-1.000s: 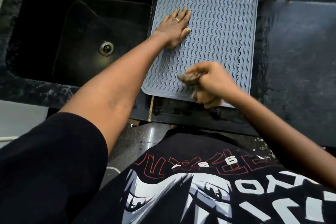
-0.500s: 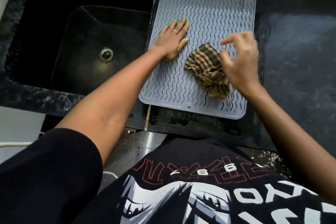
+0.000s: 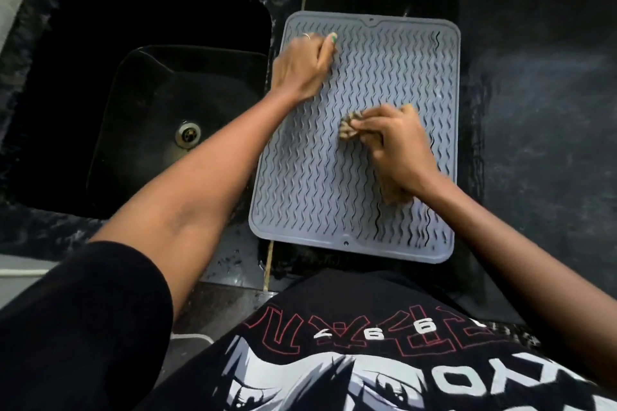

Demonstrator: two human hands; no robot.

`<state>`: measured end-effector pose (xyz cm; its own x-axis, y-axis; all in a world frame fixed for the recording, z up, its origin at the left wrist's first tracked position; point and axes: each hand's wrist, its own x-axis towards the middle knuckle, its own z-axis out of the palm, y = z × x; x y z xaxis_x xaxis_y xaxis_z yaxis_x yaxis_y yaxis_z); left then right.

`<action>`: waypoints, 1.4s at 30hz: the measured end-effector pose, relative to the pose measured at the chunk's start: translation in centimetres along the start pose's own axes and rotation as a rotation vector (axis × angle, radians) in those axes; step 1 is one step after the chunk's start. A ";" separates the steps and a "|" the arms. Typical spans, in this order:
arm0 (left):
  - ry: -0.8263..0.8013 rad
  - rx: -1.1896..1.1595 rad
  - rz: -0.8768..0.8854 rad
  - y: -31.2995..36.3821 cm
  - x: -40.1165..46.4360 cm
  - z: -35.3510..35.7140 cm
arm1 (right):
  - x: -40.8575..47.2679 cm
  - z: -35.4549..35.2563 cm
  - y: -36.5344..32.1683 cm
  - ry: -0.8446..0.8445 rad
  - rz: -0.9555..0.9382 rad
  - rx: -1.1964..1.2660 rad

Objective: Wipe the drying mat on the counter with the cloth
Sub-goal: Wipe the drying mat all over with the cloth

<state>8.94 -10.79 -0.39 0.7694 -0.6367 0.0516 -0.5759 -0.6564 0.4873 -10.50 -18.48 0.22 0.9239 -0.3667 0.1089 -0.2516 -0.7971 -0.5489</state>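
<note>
Drying mat: a grey, rectangular silicone drying mat [image 3: 317, 177] with raised wavy ribs lies flat on the counter, its left edge just beside the sink; a small notch sits mid-way along its far rim and a small hole mid-way along its near rim.
Counter: a black speckled stone counter [image 3: 541, 110], with a thin pale seam running front to back under the mat.
Cloth: a bunched brown and tan checked cloth [image 3: 349, 128] rests on the mat's right half, showing at the fingertips and again below the wrist.
Right hand: the right hand [image 3: 395, 147] is clenched around the cloth, pressing it onto the ribs; its outline is blurred.
Left hand: the left hand [image 3: 302, 68] lies on the mat's far left corner, fingers together and gripping nothing; green polish on the nails and a thin ring on one finger.
Sink: a black, rounded-square sink [image 3: 110, 103] with a metal drain lies left of the mat.
Shirt: a black printed T-shirt [image 3: 334, 360] with white cartoon eyes, red outlined letters I cannot read, and white digits, seen upside down, that look like "7 6 6".
Brands: none legible on the mat or cloth.
</note>
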 end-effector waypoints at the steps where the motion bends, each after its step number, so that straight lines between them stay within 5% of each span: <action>1: 0.020 -0.031 -0.033 -0.1 1.5 -0.1 | 1.7 0.1 0.0 0.063 0.008 0.027; 4: 0.027 -0.098 -0.123 -0.8 4.2 -0.1 | 4.8 1.4 -1.0 0.020 0.029 0.122; 6: -0.010 -0.161 -0.195 -1.3 6.1 -0.1 | 6.4 2.5 -0.9 -0.102 -0.110 -0.015; 9: -0.040 -0.248 -0.243 -2.2 7.6 0.3 | 8.5 3.3 0.1 -0.065 -0.246 -0.207; 15: -0.008 -0.287 -0.219 -2.8 8.0 0.5 | 17.1 3.9 1.1 0.132 0.114 -0.039; 19: -0.048 -0.267 -0.214 -2.9 8.2 0.1 | 19.7 3.4 1.3 0.123 0.036 -0.266; 23: -0.133 -0.240 -0.243 -2.5 8.8 -0.4 | 19.8 1.6 1.5 0.060 0.108 -0.113; 29: -0.211 -0.187 -0.270 -2.1 9.8 -0.8 | 8.8 3.4 -0.7 -0.123 -0.236 -0.282; 42: -0.249 -0.210 -0.285 -2.1 9.5 -1.4 | 20.3 3.9 0.1 0.086 0.168 -0.225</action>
<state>17.85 -14.90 0.35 0.7846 -0.5370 -0.3099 -0.2617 -0.7400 0.6196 9.32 -24.12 -0.86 0.8383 -0.5345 0.1071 -0.4659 -0.8045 -0.3685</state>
